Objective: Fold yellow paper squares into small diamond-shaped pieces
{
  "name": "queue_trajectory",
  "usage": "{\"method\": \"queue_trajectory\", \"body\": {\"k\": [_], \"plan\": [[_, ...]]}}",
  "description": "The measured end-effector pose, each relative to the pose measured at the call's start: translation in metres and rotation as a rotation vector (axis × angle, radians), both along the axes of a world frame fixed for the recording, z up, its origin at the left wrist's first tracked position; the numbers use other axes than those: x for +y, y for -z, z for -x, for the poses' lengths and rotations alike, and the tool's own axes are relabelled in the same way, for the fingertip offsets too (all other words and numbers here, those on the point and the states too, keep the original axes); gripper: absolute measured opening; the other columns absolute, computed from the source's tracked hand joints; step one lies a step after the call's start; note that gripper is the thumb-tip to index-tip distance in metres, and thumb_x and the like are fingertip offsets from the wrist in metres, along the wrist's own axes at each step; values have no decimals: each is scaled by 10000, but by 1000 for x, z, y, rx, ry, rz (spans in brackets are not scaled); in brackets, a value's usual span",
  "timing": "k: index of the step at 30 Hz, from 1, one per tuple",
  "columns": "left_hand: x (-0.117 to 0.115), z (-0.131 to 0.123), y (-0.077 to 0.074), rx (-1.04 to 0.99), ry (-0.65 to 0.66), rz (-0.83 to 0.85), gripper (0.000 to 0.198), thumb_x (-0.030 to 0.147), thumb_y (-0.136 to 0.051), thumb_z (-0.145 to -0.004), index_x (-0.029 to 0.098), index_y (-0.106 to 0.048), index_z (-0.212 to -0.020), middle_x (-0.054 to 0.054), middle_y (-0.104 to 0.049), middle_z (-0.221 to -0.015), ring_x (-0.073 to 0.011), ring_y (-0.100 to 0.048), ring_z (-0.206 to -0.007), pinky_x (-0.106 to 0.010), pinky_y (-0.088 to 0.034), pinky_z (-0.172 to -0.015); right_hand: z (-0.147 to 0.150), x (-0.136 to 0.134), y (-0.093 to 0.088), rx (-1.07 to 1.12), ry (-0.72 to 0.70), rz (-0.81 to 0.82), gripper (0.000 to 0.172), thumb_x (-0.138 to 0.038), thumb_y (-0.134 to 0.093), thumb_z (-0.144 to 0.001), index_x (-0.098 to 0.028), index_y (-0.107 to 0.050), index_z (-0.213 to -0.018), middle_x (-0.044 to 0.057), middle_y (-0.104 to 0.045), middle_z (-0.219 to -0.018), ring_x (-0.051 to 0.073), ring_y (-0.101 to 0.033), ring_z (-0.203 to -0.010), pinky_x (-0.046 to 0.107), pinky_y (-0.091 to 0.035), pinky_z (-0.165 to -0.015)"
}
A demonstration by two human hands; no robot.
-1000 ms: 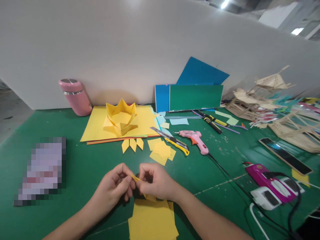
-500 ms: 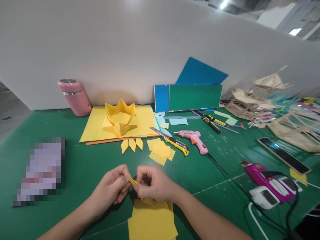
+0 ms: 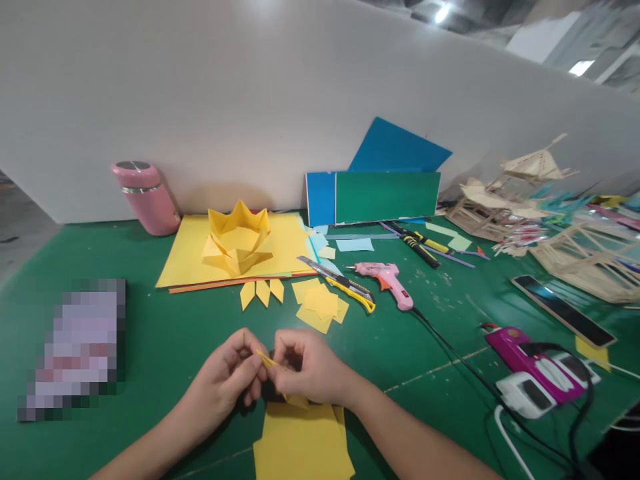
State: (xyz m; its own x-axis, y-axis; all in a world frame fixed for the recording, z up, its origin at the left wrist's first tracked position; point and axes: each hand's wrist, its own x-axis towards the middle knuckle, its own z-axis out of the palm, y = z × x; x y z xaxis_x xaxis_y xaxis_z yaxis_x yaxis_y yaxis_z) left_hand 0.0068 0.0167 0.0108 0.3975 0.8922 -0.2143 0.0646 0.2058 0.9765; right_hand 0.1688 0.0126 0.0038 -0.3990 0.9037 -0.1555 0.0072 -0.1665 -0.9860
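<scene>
Between my two hands is a small folded piece of yellow paper [image 3: 266, 359], mostly covered by my fingers. My left hand [image 3: 236, 369] pinches its left end with thumb and forefinger. From the other side my right hand [image 3: 305, 365] grips it, fingers curled in. Just below lies a stack of yellow paper sheets [image 3: 301, 440]. Beyond my hands sit several small folded yellow pieces [image 3: 262, 293] and a scatter of yellow paper squares [image 3: 320, 303]. A folded yellow paper ring with pointed tips [image 3: 237, 243] stands on larger yellow sheets [image 3: 187, 250].
A yellow box cutter [image 3: 345, 283] and a pink glue gun [image 3: 385, 277] lie right of centre. A pink flask [image 3: 147, 200] stands by the wall. At right are a power strip [image 3: 535, 367], a phone [image 3: 563, 310] and wooden stick models [image 3: 495, 207]. A blurred-out rectangle [image 3: 80, 347] lies left.
My left hand's lower fingers have loosened a little around the folded paper, which both hands still pinch. The view has shifted slightly; the other things stay put.
</scene>
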Motion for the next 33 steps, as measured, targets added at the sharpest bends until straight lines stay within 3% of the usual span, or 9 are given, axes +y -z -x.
{"method": "queue_trajectory", "body": {"k": [8, 12, 17, 24, 33], "plan": [[0, 0, 2, 53, 70, -15, 366, 498, -648, -714, 186, -468, -651, 86, -442, -411, -55, -359, -355, -168, -279, -391, 2, -2, -1, -36, 6, -47, 186, -121, -585, -599, -193, -420, -549, -108, -357, -462, 40, -286, -430, 167, -202, -402], [-1, -1, -2, 64, 74, -7, 368, 504, -637, -715, 193, -457, -636, 100, -397, -392, -52, -312, -358, -167, -247, -391, -2, 0, -4, 7, -44, -74, 172, -234, -581, -655, -187, -438, -572, -81, -392, -500, 57, -323, -475, 179, -248, -448], [-1, -1, -5, 63, 88, 29, 372, 502, -662, -695, 198, -456, -634, 100, -394, -394, -54, -307, -356, -176, -244, -395, -6, 5, -4, 27, -41, -82, 265, -361, -565, -744, -179, -449, -590, -62, -385, -541, 76, -331, -524, 199, -269, -493], [-2, -1, -4, 61, 90, 38, 371, 483, -673, -685, 192, -453, -621, 100, -408, -409, -47, -325, -350, -169, -249, -386, -7, 5, -3, 49, -74, -29, 381, -473, -684, -696, -177, -461, -606, -72, -387, -547, 68, -321, -517, 193, -267, -485], [-2, -2, -6, 89, 74, 71, 384, 506, -665, -668, 198, -447, -598, 92, -422, -373, -41, -292, -318, -166, -201, -358, -5, 4, -1, 28, -55, -57, 292, -374, -682, -697, -179, -475, -628, -71, -410, -574, 66, -352, -521, 193, -293, -496]]}}
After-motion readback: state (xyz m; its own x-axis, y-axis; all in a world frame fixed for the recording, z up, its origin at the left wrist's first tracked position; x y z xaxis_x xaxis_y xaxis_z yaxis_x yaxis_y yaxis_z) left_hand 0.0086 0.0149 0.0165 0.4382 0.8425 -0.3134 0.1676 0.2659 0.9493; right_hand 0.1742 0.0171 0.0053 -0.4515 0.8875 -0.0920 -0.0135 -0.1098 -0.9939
